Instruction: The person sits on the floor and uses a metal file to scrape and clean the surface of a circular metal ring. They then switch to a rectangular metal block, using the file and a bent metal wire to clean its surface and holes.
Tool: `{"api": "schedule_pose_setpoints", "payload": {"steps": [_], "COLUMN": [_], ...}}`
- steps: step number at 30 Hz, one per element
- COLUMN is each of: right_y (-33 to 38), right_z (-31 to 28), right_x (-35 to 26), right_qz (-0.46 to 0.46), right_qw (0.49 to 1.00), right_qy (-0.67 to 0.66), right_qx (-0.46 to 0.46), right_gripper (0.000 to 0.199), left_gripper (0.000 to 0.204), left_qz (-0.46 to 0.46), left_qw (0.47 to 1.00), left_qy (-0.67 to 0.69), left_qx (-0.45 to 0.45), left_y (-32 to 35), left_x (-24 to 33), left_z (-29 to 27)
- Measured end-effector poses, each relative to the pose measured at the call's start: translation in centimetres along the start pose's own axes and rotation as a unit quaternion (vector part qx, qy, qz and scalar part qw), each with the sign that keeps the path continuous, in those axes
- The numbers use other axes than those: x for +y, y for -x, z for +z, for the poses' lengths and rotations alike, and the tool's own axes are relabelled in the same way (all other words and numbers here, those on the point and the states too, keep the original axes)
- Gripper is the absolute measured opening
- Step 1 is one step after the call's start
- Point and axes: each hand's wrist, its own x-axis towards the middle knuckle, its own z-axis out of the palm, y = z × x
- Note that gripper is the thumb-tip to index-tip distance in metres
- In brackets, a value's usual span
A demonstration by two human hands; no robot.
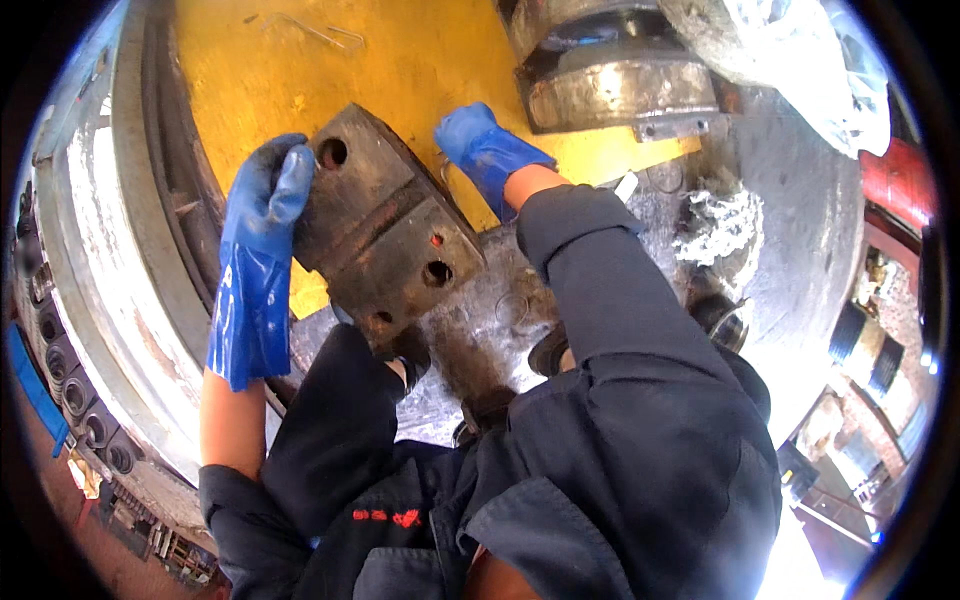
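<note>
A heavy, dark steel block (395,225) with round bolt holes and a groove across its face sits in front of me, turned at an angle. My left hand (268,195), in a blue rubber glove, is at the block's upper left edge, fingers curled and thumb beside the metal. Its grip is partly hidden. Just past the block's right side is my right hand (468,132), gloved in blue too, closed like a fist over the yellow plate (400,60). Whatever it holds, if anything, does not show.
At the upper right stand rounded metal castings (620,90), partly under clear plastic sheeting (800,60). White crumpled material (722,230) lies on the dark metal surface. A bent wire (318,30) rests on the yellow plate. A curved steel rim (120,250) borders the left side.
</note>
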Motion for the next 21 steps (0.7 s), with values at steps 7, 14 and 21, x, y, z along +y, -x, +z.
{"api": "schedule_pose_setpoints", "payload": {"steps": [7,14,21], "right_y": [9.6,17.0,15.3], "right_z": [7.9,11.7,14.9], "right_x": [-0.3,-1.8,-5.1], "right_qz": [0.001,0.147,0.229], "right_qw": [0.996,0.974,0.967], "right_qy": [-0.075,-0.166,-0.103], "right_qx": [-0.037,-0.051,0.048], "right_gripper": [0.022,0.028,0.034], "left_gripper": [0.056,0.056,0.056], "left_qz": [0.034,0.054,0.024], "left_qw": [0.999,0.998,1.000], "left_qy": [-0.030,-0.027,-0.013], "left_qx": [-0.006,-0.017,-0.006], "left_y": [-0.4,-1.7,-0.9], "left_x": [-1.4,-1.5,-1.1], "left_z": [-1.0,1.2,-0.3]}}
